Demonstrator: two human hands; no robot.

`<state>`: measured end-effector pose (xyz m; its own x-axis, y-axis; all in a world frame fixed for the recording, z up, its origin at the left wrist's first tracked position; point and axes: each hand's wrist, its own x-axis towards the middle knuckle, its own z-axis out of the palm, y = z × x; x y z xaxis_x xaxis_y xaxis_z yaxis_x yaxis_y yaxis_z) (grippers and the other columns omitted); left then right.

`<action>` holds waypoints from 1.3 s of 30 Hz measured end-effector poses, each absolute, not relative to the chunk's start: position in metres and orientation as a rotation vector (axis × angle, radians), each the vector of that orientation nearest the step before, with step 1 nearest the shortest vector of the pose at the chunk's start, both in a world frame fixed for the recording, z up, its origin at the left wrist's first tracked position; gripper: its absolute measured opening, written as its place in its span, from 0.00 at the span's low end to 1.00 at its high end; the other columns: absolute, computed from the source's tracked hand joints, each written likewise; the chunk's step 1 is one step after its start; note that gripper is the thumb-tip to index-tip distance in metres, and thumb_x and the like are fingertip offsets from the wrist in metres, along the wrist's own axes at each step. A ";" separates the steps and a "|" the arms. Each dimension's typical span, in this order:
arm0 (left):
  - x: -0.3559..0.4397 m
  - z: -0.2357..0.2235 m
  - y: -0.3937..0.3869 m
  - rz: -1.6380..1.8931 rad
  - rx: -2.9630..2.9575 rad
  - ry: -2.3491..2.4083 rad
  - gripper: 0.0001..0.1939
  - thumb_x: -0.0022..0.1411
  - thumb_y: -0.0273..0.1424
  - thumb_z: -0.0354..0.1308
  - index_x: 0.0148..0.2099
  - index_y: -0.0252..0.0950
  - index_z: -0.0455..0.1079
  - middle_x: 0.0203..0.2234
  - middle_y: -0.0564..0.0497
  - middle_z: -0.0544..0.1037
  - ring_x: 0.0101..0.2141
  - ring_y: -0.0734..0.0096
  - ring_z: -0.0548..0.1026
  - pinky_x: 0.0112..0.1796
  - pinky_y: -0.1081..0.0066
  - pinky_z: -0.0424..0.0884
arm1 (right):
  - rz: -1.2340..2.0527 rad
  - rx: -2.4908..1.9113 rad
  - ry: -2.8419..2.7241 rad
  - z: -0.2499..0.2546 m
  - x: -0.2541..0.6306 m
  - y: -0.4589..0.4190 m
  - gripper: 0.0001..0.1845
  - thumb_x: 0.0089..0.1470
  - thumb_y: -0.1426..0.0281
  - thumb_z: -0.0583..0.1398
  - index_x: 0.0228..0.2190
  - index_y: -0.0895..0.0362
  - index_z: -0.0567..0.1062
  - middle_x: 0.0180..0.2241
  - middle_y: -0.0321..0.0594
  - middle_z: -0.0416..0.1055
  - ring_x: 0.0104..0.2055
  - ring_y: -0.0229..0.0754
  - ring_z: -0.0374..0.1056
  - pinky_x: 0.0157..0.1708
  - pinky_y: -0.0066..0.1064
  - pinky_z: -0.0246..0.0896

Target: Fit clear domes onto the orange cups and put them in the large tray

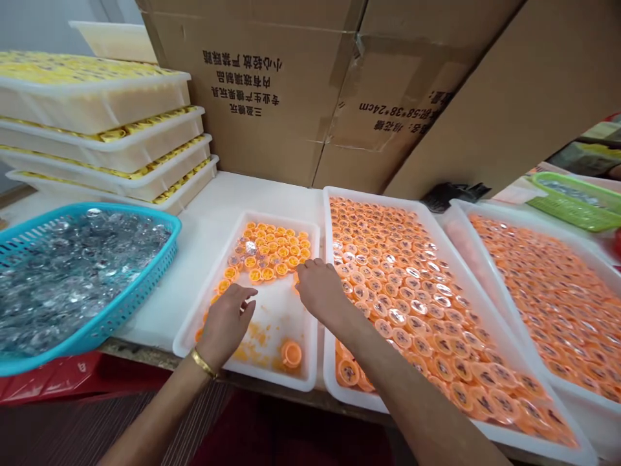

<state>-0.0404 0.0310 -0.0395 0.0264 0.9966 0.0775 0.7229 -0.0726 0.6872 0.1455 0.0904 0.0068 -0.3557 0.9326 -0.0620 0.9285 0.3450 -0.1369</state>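
Observation:
A small white tray point(313, 349) lies in front of me. Small round orange cups point(284, 251) with yellow contents fill its far half and run down its left side. Clear pieces rest over some cups at the left. One orange cup point(292, 355) sits apart near the front right corner, by orange-yellow smears. Above the tray's left side hovers my left hand point(226, 323), thumb and forefinger apart, nothing visible between them. My right hand point(320, 288) is at the tray's right wall, fingers curled round an orange cup that mostly hides behind them.
To the right, a large white tray point(328, 362) holds many clear-covered orange cups; another similar tray point(514, 317) lies beyond. A blue basket point(145, 285) of clear plastic pieces stands left. Stacked white trays point(145, 155) of yellow items and cardboard boxes point(272, 142) line the back.

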 end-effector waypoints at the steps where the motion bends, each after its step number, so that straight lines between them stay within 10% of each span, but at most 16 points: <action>1: -0.045 -0.038 0.039 0.709 1.927 1.784 0.13 0.60 0.29 0.49 0.44 0.35 0.72 0.35 0.48 0.74 0.29 0.70 0.73 0.35 0.67 0.69 | 0.208 -1.767 -2.558 0.003 0.144 0.093 0.10 0.51 0.76 0.60 0.38 0.64 0.75 0.40 0.56 0.72 0.48 0.56 0.64 0.46 0.45 0.56; 15: -0.036 -0.044 0.138 0.444 2.251 1.853 0.10 0.56 0.24 0.54 0.40 0.35 0.74 0.39 0.42 0.71 0.42 0.57 0.72 0.40 0.64 0.67 | 0.082 -1.745 -2.488 -0.037 0.096 0.104 0.17 0.52 0.68 0.61 0.44 0.62 0.70 0.43 0.50 0.69 0.46 0.52 0.61 0.43 0.39 0.59; 26: -0.041 -0.034 0.134 0.904 1.920 1.825 0.10 0.59 0.28 0.50 0.32 0.36 0.73 0.36 0.45 0.74 0.39 0.62 0.73 0.40 0.65 0.67 | 0.051 -1.726 -2.442 -0.026 0.101 0.097 0.11 0.55 0.72 0.55 0.40 0.61 0.70 0.40 0.50 0.70 0.45 0.51 0.63 0.43 0.40 0.58; 32: -0.034 -0.018 0.102 1.028 1.519 1.609 0.11 0.57 0.32 0.52 0.35 0.31 0.72 0.21 0.50 0.75 0.21 0.71 0.73 0.21 0.73 0.66 | 0.540 -1.643 -2.122 -0.004 0.124 0.061 0.10 0.50 0.69 0.59 0.37 0.56 0.68 0.34 0.42 0.72 0.36 0.44 0.68 0.36 0.35 0.62; 39: -0.011 -0.010 0.036 1.132 1.575 1.515 0.07 0.56 0.32 0.57 0.35 0.36 0.74 0.27 0.51 0.76 0.28 0.72 0.73 0.30 0.72 0.69 | 1.021 -1.454 -1.580 -0.005 0.131 0.025 0.07 0.49 0.69 0.59 0.33 0.55 0.67 0.34 0.38 0.72 0.32 0.39 0.70 0.32 0.32 0.68</action>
<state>-0.0114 0.0356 -0.0101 -0.0497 0.9895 0.1358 0.4107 -0.1036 0.9058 0.1310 0.0246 -0.0049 -0.0782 0.9969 0.0077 0.4024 0.0386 -0.9147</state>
